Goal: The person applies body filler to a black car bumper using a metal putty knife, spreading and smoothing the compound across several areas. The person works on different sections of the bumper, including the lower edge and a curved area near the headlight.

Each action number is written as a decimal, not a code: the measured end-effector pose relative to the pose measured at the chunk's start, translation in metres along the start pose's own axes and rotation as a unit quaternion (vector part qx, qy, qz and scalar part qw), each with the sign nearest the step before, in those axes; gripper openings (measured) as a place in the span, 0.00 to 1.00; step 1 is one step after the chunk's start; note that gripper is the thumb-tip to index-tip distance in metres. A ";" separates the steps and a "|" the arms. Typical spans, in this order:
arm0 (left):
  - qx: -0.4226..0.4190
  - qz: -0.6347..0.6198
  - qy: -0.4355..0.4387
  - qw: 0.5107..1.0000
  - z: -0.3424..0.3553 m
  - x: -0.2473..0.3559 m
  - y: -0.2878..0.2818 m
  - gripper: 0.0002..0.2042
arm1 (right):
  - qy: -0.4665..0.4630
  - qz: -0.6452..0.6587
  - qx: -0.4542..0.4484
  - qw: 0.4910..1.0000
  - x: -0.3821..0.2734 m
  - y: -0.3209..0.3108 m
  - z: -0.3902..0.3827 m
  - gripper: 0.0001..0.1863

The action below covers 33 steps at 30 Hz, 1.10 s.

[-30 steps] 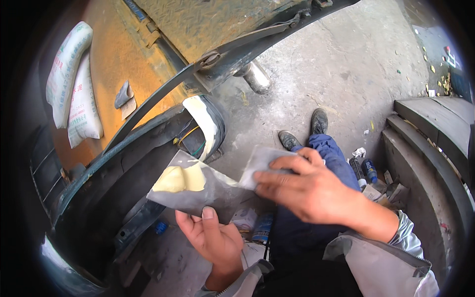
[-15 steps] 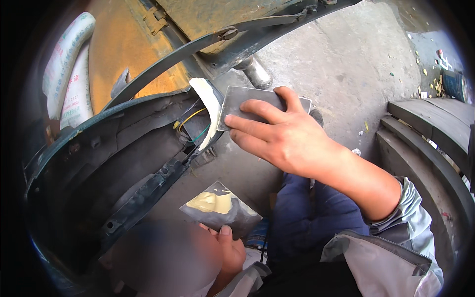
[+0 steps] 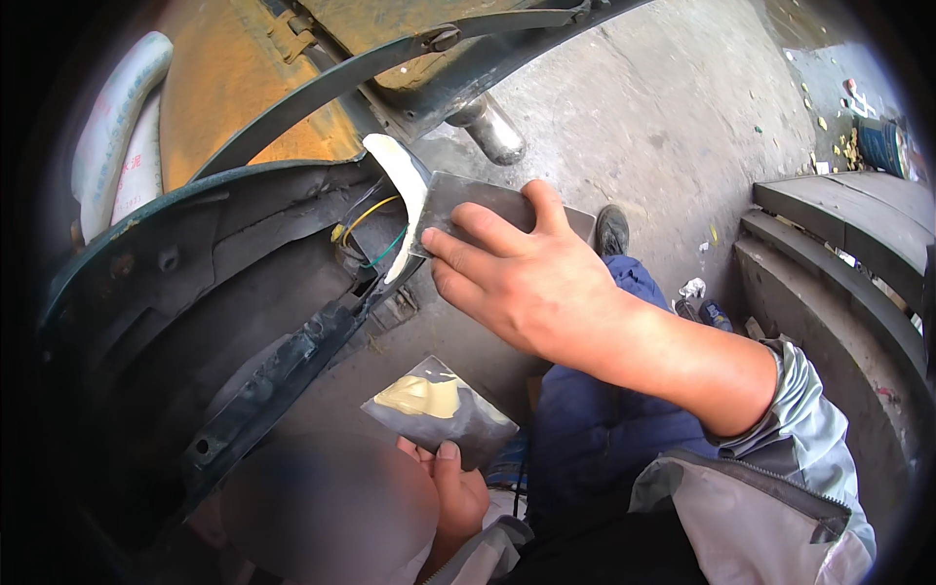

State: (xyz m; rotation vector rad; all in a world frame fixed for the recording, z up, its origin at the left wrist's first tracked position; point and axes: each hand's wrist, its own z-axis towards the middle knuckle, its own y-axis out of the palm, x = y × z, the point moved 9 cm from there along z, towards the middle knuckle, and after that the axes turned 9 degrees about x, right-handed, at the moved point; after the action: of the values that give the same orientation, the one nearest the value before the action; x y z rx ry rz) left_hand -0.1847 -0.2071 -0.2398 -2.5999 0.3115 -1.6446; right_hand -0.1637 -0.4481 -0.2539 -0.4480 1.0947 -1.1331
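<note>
My right hand [image 3: 531, 278] is closed on a flat grey putty spreader [image 3: 463, 191], fingers spread across its face. The spreader's left edge lies at or close against a strip of pale cream putty [image 3: 395, 171] on the end of a dark curved vehicle panel [image 3: 146, 210]; whether they touch, I cannot tell. Lower down, my left hand [image 3: 460, 497] pinches the near edge of a square grey plate [image 3: 478, 429], thumb on top. A smeared mound of yellowish putty [image 3: 419, 396] covers the plate's far-left part. A blurred patch hides the area left of that hand.
Yellow and green wires [image 3: 375, 210] show inside the panel's end. A curved metal strip [image 3: 322, 97] crosses above it, before a rusty orange panel [image 3: 205, 107]. White sacks [image 3: 117, 117] stand far left. At right are dark steps [image 3: 829, 224] and a blue bucket [image 3: 882, 146].
The view has shifted slightly, so the panel and ground sit further left and up. My right hand and the spreader stay beside the putty strip. My left hand keeps its hold.
</note>
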 end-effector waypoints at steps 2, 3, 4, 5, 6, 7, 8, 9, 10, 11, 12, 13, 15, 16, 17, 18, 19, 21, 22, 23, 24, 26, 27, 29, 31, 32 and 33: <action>0.004 -0.002 -0.002 1.000 0.001 0.000 -0.004 0.29 | 0.013 0.003 0.005 1.000 -0.003 -0.003 -0.002 0.12; 0.009 0.002 -0.001 1.000 0.001 0.000 -0.005 0.29 | 0.021 0.006 0.010 1.000 -0.006 -0.008 -0.002 0.12; 0.013 0.006 -0.001 1.000 0.001 0.001 -0.007 0.29 | 0.029 0.009 0.015 0.999 -0.009 -0.011 -0.002 0.12; 0.006 0.001 0.002 1.000 0.002 0.001 -0.007 0.29 | 0.029 0.001 0.005 1.000 -0.010 -0.010 0.000 0.12; -0.002 -0.003 0.004 1.000 0.004 -0.001 -0.008 0.29 | 0.030 -0.006 -0.005 1.000 -0.012 -0.007 0.003 0.12; -0.010 -0.008 0.006 1.000 0.005 -0.001 -0.009 0.29 | 0.031 -0.013 -0.015 0.999 -0.014 -0.005 0.004 0.13; -0.002 -0.004 0.003 1.000 0.005 -0.001 -0.011 0.29 | 0.030 -0.017 -0.024 0.999 -0.015 0.001 0.004 0.14; 0.006 0.000 0.000 1.000 0.004 0.000 -0.012 0.29 | 0.027 -0.019 -0.021 0.999 -0.015 0.002 0.002 0.14; 0.014 0.005 -0.003 1.000 0.004 0.001 -0.014 0.29 | 0.024 -0.022 -0.017 0.999 -0.016 0.003 0.000 0.14; 0.006 0.006 -0.003 1.000 0.006 0.001 -0.013 0.29 | 0.022 -0.026 -0.014 0.999 -0.015 0.002 -0.002 0.14; -0.003 0.008 -0.004 1.000 0.008 0.002 -0.013 0.29 | 0.032 -0.026 -0.021 0.999 -0.016 0.002 -0.004 0.14; -0.013 0.010 -0.004 1.000 0.009 0.002 -0.013 0.29 | 0.042 -0.027 -0.028 0.998 -0.018 0.000 -0.006 0.15; -0.020 0.024 0.002 1.000 0.010 -0.002 -0.018 0.29 | 0.052 -0.023 -0.031 0.998 -0.026 -0.002 -0.006 0.15; -0.024 0.031 0.005 0.999 0.011 -0.003 -0.020 0.29 | 0.053 -0.021 -0.027 0.998 -0.032 -0.003 -0.002 0.16; -0.024 0.018 -0.002 1.000 0.010 -0.003 -0.019 0.29 | 0.054 -0.018 -0.022 0.998 -0.036 -0.003 0.002 0.17; -0.023 0.005 -0.009 1.000 0.010 -0.003 -0.017 0.29 | 0.047 -0.029 -0.031 0.998 -0.040 0.005 0.002 0.18; -0.023 -0.009 -0.016 1.000 0.009 -0.004 -0.016 0.29 | 0.047 -0.041 -0.042 0.997 -0.042 0.009 0.001 0.19; -0.032 -0.006 -0.006 0.999 0.011 -0.003 -0.016 0.29 | 0.049 -0.065 -0.063 0.995 -0.045 0.016 -0.002 0.19; -0.036 -0.005 -0.001 0.999 0.012 -0.002 -0.017 0.29 | 0.053 -0.064 -0.060 0.995 -0.046 0.018 -0.004 0.19; -0.034 -0.005 -0.005 0.999 0.013 -0.004 -0.019 0.29 | 0.057 -0.064 -0.058 0.995 -0.046 0.018 -0.007 0.20; -0.031 -0.005 -0.009 0.999 0.014 -0.005 -0.021 0.29 | 0.061 -0.063 -0.056 0.995 -0.046 0.018 -0.009 0.20; -0.028 -0.005 -0.014 1.000 0.015 -0.007 -0.024 0.29 | 0.073 -0.055 -0.054 0.994 -0.048 0.013 -0.010 0.19; -0.027 -0.006 -0.015 1.000 0.015 -0.007 -0.026 0.30 | 0.079 -0.051 -0.054 0.994 -0.050 0.011 -0.011 0.19; -0.020 -0.005 -0.017 1.000 0.016 -0.007 -0.027 0.30 | 0.086 -0.046 -0.038 0.994 -0.056 0.015 -0.008 0.19; -0.008 0.001 -0.019 1.000 0.018 -0.006 -0.028 0.30 | 0.093 -0.047 -0.033 0.994 -0.060 0.020 -0.007 0.19; -0.008 0.002 -0.015 1.000 0.019 -0.006 -0.030 0.30 | 0.096 -0.050 -0.037 0.993 -0.063 0.024 -0.007 0.19; -0.008 0.003 -0.011 1.000 0.020 -0.008 -0.033 0.30 | 0.098 -0.053 -0.041 0.993 -0.064 0.027 -0.008 0.19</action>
State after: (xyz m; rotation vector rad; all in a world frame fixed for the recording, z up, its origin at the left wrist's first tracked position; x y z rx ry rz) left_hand -0.1650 -0.1751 -0.2505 -2.6254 0.3328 -1.6164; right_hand -0.1582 -0.3785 -0.2485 -0.4704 1.3044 -1.2489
